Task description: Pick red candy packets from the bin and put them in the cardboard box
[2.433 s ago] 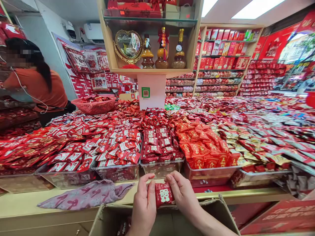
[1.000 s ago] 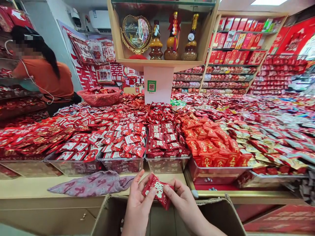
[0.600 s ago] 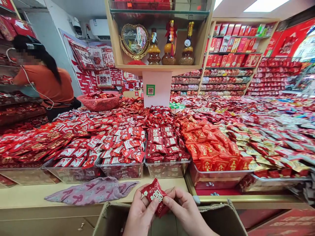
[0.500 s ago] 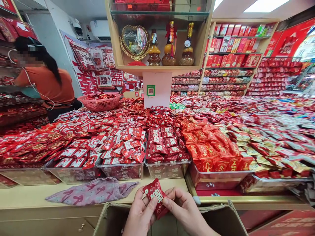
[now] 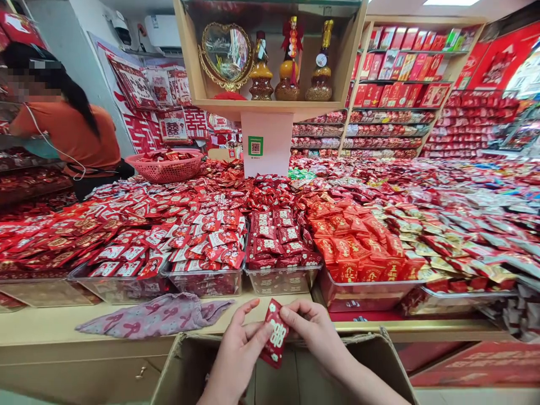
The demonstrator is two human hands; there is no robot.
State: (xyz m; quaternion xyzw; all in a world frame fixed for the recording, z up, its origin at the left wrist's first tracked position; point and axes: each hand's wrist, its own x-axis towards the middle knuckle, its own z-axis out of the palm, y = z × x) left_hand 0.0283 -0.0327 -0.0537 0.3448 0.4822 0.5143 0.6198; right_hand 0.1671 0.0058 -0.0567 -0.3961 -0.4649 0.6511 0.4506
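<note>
At far left a person in an orange shirt (image 5: 71,138) bent over the shelves. A patterned cloth (image 5: 156,315) lay on the counter. Above an open cardboard box (image 5: 185,365), the left hand (image 5: 236,351) and right hand (image 5: 316,332) together pinched a red packet (image 5: 275,333), turned edge-on, likely for placing in the clear trays (image 5: 282,278)

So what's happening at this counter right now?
A person holds a small red packet between both hands, left hand and right hand, above an open cardboard box at the counter's edge. Clear trays heaped with red sweets line the counter, and a purple cloth lies beside them. Another person in an orange top stands at the far left near a pink basket.
</note>
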